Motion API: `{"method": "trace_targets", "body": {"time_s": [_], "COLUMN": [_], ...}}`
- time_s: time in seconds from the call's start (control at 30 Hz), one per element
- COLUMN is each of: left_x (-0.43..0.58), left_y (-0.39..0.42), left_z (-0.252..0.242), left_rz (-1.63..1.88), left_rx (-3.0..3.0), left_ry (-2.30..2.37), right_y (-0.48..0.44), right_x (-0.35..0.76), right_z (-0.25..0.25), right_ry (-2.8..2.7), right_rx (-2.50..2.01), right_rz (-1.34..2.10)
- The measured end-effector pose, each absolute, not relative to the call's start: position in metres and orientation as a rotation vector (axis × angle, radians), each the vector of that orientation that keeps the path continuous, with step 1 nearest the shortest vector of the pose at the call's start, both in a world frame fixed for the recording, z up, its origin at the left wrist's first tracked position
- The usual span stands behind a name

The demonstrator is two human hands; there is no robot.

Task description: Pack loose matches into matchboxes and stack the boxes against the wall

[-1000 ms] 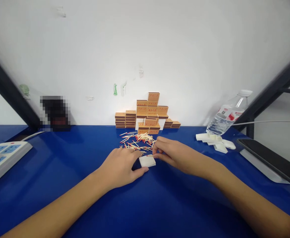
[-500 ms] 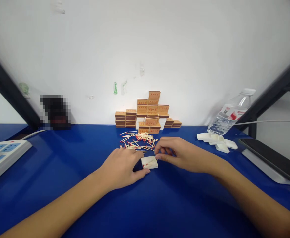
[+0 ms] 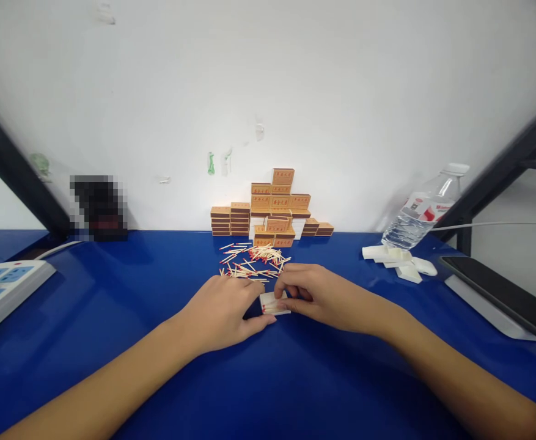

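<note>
A small white matchbox tray [image 3: 268, 299] lies on the blue table, with a few red-headed matches [image 3: 264, 309] inside it. My left hand [image 3: 224, 311] grips the tray at its left end, index finger at the far side and thumb at the near side. Over the tray's right part, my right hand [image 3: 307, 290] has its thumb and index finger bent in a pinch, their tips on the match sticks inside. Those fingers partly hide the tray's interior. Just beyond both hands, many loose matches [image 3: 268, 252] lie scattered in a pile.
Stacked orange matchboxes [image 3: 281, 201] stand against the wall. At right are a tilted water bottle [image 3: 426, 208], several white empty trays [image 3: 407, 271] and a dark phone [image 3: 501, 296] on a stand. A power strip [image 3: 15, 293] sits at left, near a blurred dark object [image 3: 98, 208].
My right hand has moved left from beside the tray, and its fingertips are now inside it. The left hand keeps its hold on the tray. The view has shifted slightly.
</note>
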State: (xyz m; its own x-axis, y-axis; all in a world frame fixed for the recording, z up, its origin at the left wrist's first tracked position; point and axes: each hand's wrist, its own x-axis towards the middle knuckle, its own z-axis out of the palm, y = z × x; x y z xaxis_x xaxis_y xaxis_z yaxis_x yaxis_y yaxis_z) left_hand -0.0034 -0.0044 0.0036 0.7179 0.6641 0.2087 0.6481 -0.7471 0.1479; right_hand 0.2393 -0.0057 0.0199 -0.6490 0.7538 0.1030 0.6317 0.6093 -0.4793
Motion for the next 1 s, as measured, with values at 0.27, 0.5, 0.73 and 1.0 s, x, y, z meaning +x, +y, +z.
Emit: {"method": "trace_targets", "body": {"time_s": [0.27,0.5,0.73,1.0], "left_x": [-0.002,-0.002,-0.001,-0.002], "left_y": [-0.009,-0.009,-0.010,-0.005], "left_z": [0.002,0.003,0.004,0.002], "left_rz": [0.405,0.444,0.395,0.370], "left_rx": [2.913,2.939,2.971,2.927], "left_ry": [1.023,1.024,0.997,1.090], "right_y": [-0.011,-0.005,0.021,0.019], "right_x": [0.235,0.239,0.245,0.246], "right_z": [0.021,0.023,0.000,0.004], "right_ry": [-2.550,-2.504,-2.339,-2.346], "right_rx": [-1.020,-1.091,-1.380,-1.323], "right_rz": [0.731,0.593,0.369,0.451]}}
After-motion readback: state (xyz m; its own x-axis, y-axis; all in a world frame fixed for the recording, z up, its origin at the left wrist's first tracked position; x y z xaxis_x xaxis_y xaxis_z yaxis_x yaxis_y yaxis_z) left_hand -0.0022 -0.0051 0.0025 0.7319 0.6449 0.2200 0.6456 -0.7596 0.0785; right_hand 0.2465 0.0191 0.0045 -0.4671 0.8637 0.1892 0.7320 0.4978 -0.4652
